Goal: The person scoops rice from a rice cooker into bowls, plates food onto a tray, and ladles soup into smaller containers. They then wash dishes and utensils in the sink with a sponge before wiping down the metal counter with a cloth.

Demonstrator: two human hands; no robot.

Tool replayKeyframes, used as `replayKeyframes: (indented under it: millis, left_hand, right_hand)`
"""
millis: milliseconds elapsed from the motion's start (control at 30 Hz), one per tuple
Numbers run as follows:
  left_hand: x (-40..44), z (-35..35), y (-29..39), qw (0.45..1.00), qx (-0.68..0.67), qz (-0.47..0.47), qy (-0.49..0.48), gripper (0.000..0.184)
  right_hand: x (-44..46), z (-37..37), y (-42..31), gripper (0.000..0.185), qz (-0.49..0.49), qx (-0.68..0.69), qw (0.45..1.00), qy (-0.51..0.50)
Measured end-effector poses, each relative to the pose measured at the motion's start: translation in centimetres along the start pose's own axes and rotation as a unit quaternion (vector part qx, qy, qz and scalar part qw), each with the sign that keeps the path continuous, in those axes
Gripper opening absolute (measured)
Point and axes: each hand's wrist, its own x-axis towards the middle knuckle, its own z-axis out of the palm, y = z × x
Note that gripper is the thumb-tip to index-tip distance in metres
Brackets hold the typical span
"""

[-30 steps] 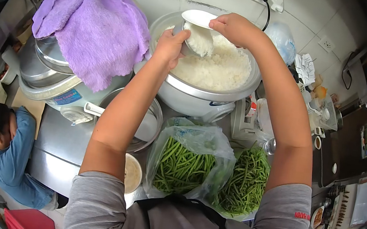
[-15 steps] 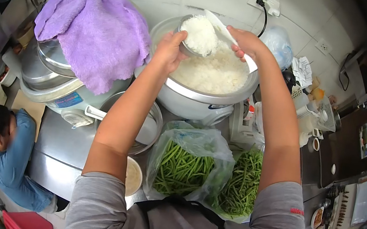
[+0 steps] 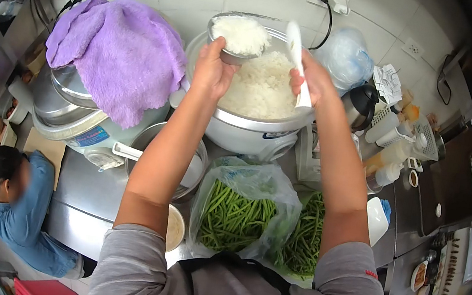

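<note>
Rounded up with white rice [image 3: 242,35], a metal bowl [image 3: 232,56] is held at its near rim by my left hand [image 3: 214,70]. My right hand [image 3: 313,78] is closed around the handle of a white rice paddle [image 3: 295,43], its blade pointing up. Both hands are over a large rice cooker [image 3: 252,123], whose pot holds more loose rice [image 3: 264,87]. The bowl is above the pot's back left part, and the paddle is above its right side, apart from the bowl.
A purple towel [image 3: 119,51] covers part of a second cooker [image 3: 64,115]. Green beans [image 3: 238,215] sit in a plastic bag near my body. A metal basin [image 3: 197,160] stands left of them. A person in blue [image 3: 25,207] is at the far left. A thermos [image 3: 359,108] stands right.
The bowl has moved up and left, now with its rice mounded on top. The paddle has come away from the bowl and turned upright. The view has shifted slightly.
</note>
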Motion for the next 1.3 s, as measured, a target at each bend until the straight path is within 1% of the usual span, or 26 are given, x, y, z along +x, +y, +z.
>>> replayKeyframes:
  millis: [33,67,167,200,233,300,333,367,433,467,567,600,700,733,833,867,967,1000,1100,1200,1300]
  left_hand:
    - [-0.1,0.3,-0.3,1.000,0.001,0.015,0.005,0.036]
    - [-0.2,0.6,-0.6,1.000,0.002,0.030,0.010,0.036]
    - [-0.5,0.8,-1.7,0.999,0.023,0.039,0.018,0.036]
    - [-0.8,1.0,-1.8,0.999,0.029,0.033,0.022,0.036]
    - [-1.1,1.2,-2.0,0.999,0.035,0.027,0.027,0.035]
    - [-1.5,1.5,-1.9,0.998,0.050,0.024,0.035,0.033]
    - [-1.8,1.8,-1.7,0.997,0.059,0.026,0.040,0.032]
    - [-1.9,1.9,-1.6,0.996,0.067,0.028,0.045,0.032]
    - [-2.1,1.4,-1.2,0.996,0.088,0.011,0.019,0.032]
    - [-2.1,1.0,-1.0,0.995,0.099,0.003,0.007,0.032]
    - [-2.1,0.2,-0.4,0.995,0.072,-0.045,-0.043,0.034]
    - [-1.9,0.2,-0.5,0.996,0.065,-0.040,-0.043,0.034]
    - [-1.3,0.4,-0.8,0.997,0.058,-0.035,-0.042,0.035]
    - [-1.2,0.3,-0.8,0.996,0.062,-0.037,-0.043,0.035]
    - [-1.1,-0.6,-0.8,0.992,0.090,-0.059,-0.068,0.035]
    - [-1.1,-0.9,-0.7,0.989,0.103,-0.071,-0.080,0.035]
    - [-1.5,0.2,-1.1,0.991,0.108,-0.064,-0.041,0.036]
    - [-1.5,-0.1,-0.9,0.992,0.099,-0.070,-0.043,0.037]
    - [-1.3,-0.9,0.1,0.993,0.071,-0.079,-0.047,0.039]
    - [-1.2,-0.5,1.2,0.996,0.032,-0.072,-0.038,0.039]
    - [-1.3,-0.1,1.5,0.999,-0.010,-0.051,-0.006,0.038]
  right_hand:
    - [0.1,-0.5,0.8,0.030,0.051,0.067,0.996,-0.034]
    - [0.1,-0.5,1.8,0.031,0.066,0.105,0.989,-0.075]
    - [0.2,0.3,1.7,0.029,0.045,0.182,0.974,-0.127]
    - [0.0,0.8,1.2,0.027,0.011,0.142,0.984,-0.104]
    - [-0.6,1.6,0.8,0.028,-0.031,0.061,0.995,-0.066]
    - [-1.6,3.3,0.4,0.031,-0.112,-0.106,0.988,0.013]
    - [-1.6,3.7,0.8,0.035,-0.171,-0.216,0.960,0.041]
    - [-1.8,3.9,1.1,0.035,-0.188,-0.263,0.945,0.053]
    - [-2.0,4.3,1.3,0.035,-0.222,-0.354,0.905,0.077]
    - [-1.9,4.1,1.5,0.034,-0.248,-0.366,0.894,0.079]
    - [-2.6,2.4,-1.5,0.036,-0.153,-0.359,0.921,0.011]
    - [-1.9,1.9,-1.9,0.035,-0.156,-0.297,0.941,0.045]
    - [-1.6,1.6,-1.6,0.037,-0.105,-0.237,0.966,0.023]
    - [-1.7,2.0,-0.7,0.037,-0.145,-0.267,0.953,0.014]
    - [-2.3,2.6,-1.4,0.035,-0.112,-0.374,0.920,-0.025]
    - [-3.4,3.0,-2.7,0.036,-0.137,-0.389,0.911,-0.019]
    - [-2.9,4.5,-3.5,0.037,-0.185,-0.521,0.833,-0.015]
    - [-3.0,4.6,-3.4,0.038,-0.176,-0.544,0.820,-0.021]
    - [-3.5,3.0,-3.6,0.038,-0.207,-0.575,0.791,-0.004]
    - [-2.7,0.9,-1.9,0.037,-0.425,-0.567,0.705,0.021]
    - [-4.2,1.9,0.4,0.036,-0.314,-0.627,0.712,0.026]
